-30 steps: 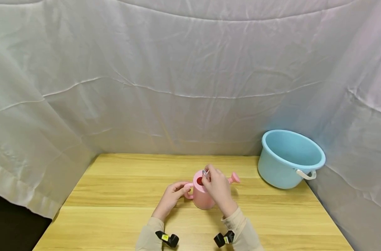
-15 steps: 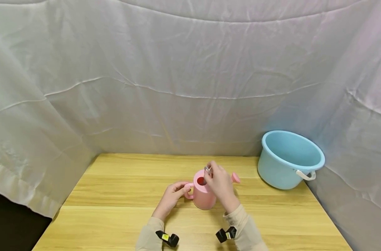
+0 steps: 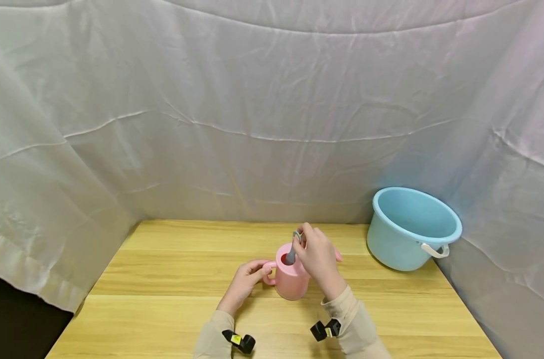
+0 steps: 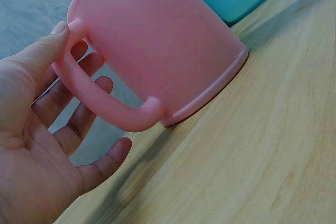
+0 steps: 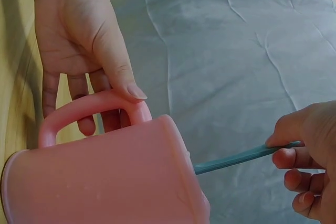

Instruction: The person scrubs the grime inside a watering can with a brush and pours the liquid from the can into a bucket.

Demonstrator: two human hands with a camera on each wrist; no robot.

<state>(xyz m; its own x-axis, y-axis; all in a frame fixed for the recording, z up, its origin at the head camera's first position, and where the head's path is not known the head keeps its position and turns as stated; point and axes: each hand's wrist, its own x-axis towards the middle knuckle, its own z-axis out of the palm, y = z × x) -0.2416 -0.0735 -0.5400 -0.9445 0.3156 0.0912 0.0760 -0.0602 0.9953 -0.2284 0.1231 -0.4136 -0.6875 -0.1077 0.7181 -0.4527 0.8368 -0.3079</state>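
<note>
Blue bucket (image 3: 393, 244), grey curtain (image 3: 272, 99), wooden table (image 3: 164, 271)

the left sleeve (image 3: 212, 335) and right sleeve (image 3: 360, 326) are long, light beige and plain, lightly creased, with the cloth ending at the wrists. strapped near the left cuff is a small black device (image 3: 247, 344), pointed at one end and blocky at the other, with a bright yellow label (image 3: 236, 340) between. a similar black device (image 3: 318, 331) sits by the right cuff, bearing a small pale label (image 3: 329, 332). the left hand (image 3: 246, 279) and right hand (image 3: 316, 254) are bare, and the left thumbnail (image 5: 137, 92) is short.
</note>
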